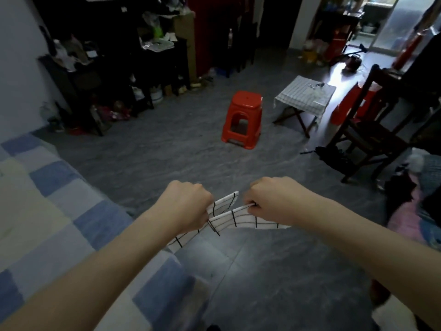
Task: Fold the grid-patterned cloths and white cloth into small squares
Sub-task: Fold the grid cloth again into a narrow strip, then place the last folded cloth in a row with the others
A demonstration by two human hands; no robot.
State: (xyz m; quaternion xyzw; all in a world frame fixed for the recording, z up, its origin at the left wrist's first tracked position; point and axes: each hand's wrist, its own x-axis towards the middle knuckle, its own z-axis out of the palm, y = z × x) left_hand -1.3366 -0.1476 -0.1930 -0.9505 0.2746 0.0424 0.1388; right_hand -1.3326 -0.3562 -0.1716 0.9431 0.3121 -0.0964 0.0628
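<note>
1. Gripping one end of a grid-patterned cloth [229,217] with the left hand [185,204], fingers curled tight around the bunched fabric.
2. Pinching the other end with the right hand [269,199], fingers likewise curled closed on the cloth.
3. Holding the cloth in the air between both hands, near the middle of the view, above the grey floor [148,151] and just right of the bed edge.
4. Hanging in two overlapping layers, white with black lines, one corner drooping down to the left.
5. Lying at near left: a bed with a blue-and-cream checked cover [47,211].
6. Standing farther off: a red plastic stool [243,115], and to its right a small folding worktop [304,96] draped in a fine-checked cloth.
7. Standing at right: a dark wooden chair [372,125].
</note>
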